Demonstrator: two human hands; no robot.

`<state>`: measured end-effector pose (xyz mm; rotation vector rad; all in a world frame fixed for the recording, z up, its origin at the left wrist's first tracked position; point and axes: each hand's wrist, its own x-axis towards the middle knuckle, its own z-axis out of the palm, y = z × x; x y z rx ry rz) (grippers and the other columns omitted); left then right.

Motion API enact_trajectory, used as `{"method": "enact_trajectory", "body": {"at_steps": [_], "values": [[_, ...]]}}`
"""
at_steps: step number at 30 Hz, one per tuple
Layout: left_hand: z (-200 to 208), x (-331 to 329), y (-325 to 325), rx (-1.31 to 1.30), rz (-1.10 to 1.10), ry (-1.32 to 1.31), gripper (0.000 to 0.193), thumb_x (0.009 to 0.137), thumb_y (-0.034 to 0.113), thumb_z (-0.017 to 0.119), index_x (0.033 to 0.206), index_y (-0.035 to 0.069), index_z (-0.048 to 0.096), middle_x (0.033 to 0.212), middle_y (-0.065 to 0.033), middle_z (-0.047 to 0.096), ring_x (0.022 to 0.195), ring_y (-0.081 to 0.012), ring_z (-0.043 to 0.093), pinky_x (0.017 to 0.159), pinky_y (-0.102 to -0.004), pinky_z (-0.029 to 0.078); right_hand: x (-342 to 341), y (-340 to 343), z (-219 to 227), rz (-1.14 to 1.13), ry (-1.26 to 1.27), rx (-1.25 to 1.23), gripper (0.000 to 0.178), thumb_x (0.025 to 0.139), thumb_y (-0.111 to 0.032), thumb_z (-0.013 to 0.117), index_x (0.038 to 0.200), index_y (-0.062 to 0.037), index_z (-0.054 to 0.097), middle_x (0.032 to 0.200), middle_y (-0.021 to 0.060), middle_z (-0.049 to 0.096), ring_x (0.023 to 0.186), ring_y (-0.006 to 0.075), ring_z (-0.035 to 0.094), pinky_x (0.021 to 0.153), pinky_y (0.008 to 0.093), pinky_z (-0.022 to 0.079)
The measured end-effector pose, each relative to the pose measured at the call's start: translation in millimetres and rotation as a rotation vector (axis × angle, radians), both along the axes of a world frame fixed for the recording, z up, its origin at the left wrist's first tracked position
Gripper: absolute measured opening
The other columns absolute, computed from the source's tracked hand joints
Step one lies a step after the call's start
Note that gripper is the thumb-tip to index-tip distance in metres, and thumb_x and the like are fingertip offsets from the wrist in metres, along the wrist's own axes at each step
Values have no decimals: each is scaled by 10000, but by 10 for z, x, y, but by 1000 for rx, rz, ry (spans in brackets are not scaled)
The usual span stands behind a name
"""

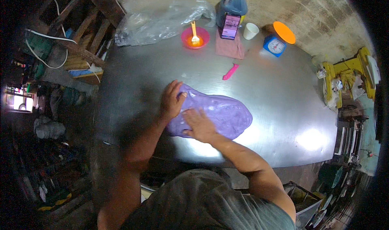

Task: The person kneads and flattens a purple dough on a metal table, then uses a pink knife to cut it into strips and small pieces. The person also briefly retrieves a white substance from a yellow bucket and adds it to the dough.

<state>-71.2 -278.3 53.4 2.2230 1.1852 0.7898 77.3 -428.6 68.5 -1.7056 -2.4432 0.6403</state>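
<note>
Left hand [172, 101], open, apparently braces the purple slab [227, 113] at one end; right hand [199, 126] lies flat on it.

The tabletop [291, 104] offers passage right of the purple mass [221, 111] (pink tool [230, 72] obstructs behind)

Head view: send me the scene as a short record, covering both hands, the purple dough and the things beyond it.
Left hand: against the left end of the purple dough
Right hand: open on top of the dough, fingers toward the left hand
Dough: one glossy, dough-like lump on the metal table
Beyond the dough: pink tool
Far side, left to right: clear plastic sheet; pink bowl with brush; phone in front of jug; white cup; blue scale
</note>
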Motion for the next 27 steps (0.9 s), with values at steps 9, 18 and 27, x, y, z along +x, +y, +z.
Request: {"method": "enact_trajectory", "body": {"at_steps": [9,18,27], "values": [[-75,1102,-376,12,161,558,787,958,633,534,1519,86,472,1611,-250,353,1520,-466,240,1200,-665,193,1037,-1703,264,-502,-95,-10,658,1014,-453,552,1512,-31,465,1601,216,394,1499,474,303,1222,627,199],[297,1738,-1535,54,-837,524,834,942,648,540,1554,91,447,1659,-220,297,1573,-440,115,1245,-638,72,1659,-1315,617,-846,264,379,524,1006,-288,612,1423,21,535,1389,269,579,1320,442,530,1144,526,373],[430,-643,-961,18,-403,645,877,927,640,600,1580,93,390,1671,-159,298,1547,-395,224,1253,-566,176,480,-597,100,-693,-337,146,938,945,-599,599,1570,43,319,1598,355,306,1480,565,265,1218,649,173]]}}
